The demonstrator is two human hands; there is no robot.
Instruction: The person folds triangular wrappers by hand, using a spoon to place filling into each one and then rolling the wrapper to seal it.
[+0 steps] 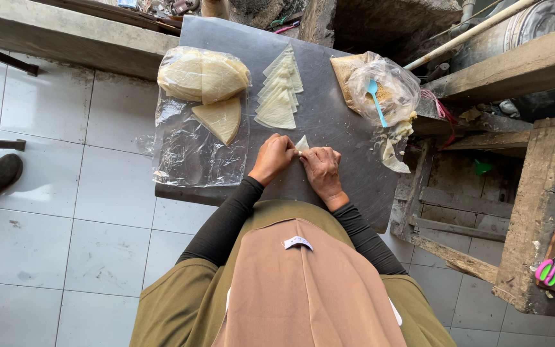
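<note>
Both my hands, left hand [273, 157] and right hand [320, 168], pinch one small pastry wrapper [302, 142] between them on the grey bench [329, 115], its tip pointing away from me, roughly equidistant, with the fanned wrapper row [280, 90] lying straight ahead.

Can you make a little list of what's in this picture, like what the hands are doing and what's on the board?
Left hand: pinching the small pastry piece
Right hand: pressing the same piece from the other side
Board: dark grey, flat
Folded triangles: overlapping row above the hands
Wrapper stack: pale wedges on clear plastic, to the left
Filling bag: clear plastic, with a blue spoon inside, to the right
Floor: white tiles
</note>
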